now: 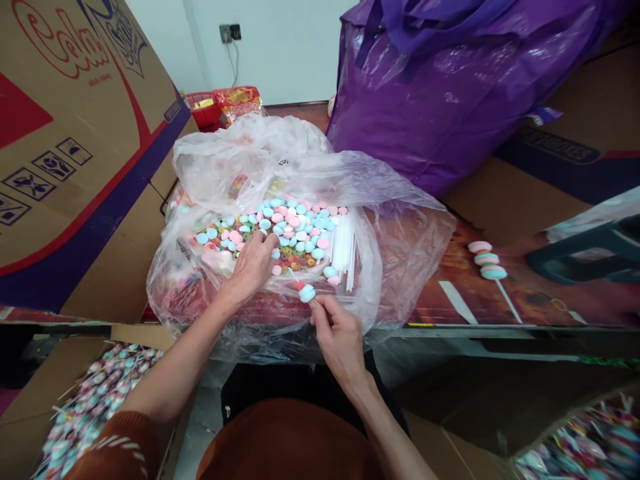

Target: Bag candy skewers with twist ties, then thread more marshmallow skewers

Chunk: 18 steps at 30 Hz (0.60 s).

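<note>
My right hand (340,333) pinches a thin stick that carries a pale blue candy (307,293) and a small red piece, its bare tip pointing up and left. My left hand (255,263) reaches into a heap of pastel candies (285,217), pink, blue and white, with its fingers bent down among them. What its fingertips hold, if anything, is hidden. Ring-shaped gummies (296,259) in mixed colours lie at the near side of the heap. White sticks (343,247) lie bundled right of it. A clear plastic bag (400,230) is spread around and under all of this.
A finished candy skewer (487,260) lies at the right, near a dark green tool-like object (590,253). A tall carton (80,147) stands left and a purple bag (450,87) behind. Below the table edge, boxes hold many candy skewers (100,393) at left and wrapped sweets (585,443) at right.
</note>
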### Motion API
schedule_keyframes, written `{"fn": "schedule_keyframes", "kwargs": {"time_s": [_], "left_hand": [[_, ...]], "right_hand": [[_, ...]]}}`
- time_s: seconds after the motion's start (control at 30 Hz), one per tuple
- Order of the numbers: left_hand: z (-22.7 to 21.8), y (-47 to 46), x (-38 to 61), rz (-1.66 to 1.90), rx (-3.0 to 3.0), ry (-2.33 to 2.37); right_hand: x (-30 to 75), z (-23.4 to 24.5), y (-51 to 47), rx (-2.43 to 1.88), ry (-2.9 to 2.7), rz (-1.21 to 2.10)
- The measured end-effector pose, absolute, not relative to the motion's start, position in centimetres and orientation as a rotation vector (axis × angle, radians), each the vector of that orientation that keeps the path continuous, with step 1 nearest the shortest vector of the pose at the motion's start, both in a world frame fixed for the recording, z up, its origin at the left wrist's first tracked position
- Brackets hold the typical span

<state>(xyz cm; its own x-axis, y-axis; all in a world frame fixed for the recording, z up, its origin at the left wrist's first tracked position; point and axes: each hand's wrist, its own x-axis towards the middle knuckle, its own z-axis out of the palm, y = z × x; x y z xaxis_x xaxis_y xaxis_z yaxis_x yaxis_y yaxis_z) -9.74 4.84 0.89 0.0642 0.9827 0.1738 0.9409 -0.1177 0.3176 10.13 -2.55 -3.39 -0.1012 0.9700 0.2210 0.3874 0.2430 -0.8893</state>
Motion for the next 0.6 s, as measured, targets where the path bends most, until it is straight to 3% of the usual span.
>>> {"fn": "schedule_keyframes", "kwargs": {"time_s": [0.23,0.37,0.6], "left_hand": [[0.2,3.3,-10.1,1.187,1.452,1.523],[0.1,2.6,-9.3,1.284,1.131,1.265],[-0.4,2.0,-9.0,1.282,1.070,1.222]], "right_hand": [[10.0,-3.2,-2.6,-1.262,-1.625,0.850],[9.8,-3.1,-2.6,-1.227,-1.625,0.858],[9.9,-3.0,-2.5,-1.251,-1.654,0.845]]}}
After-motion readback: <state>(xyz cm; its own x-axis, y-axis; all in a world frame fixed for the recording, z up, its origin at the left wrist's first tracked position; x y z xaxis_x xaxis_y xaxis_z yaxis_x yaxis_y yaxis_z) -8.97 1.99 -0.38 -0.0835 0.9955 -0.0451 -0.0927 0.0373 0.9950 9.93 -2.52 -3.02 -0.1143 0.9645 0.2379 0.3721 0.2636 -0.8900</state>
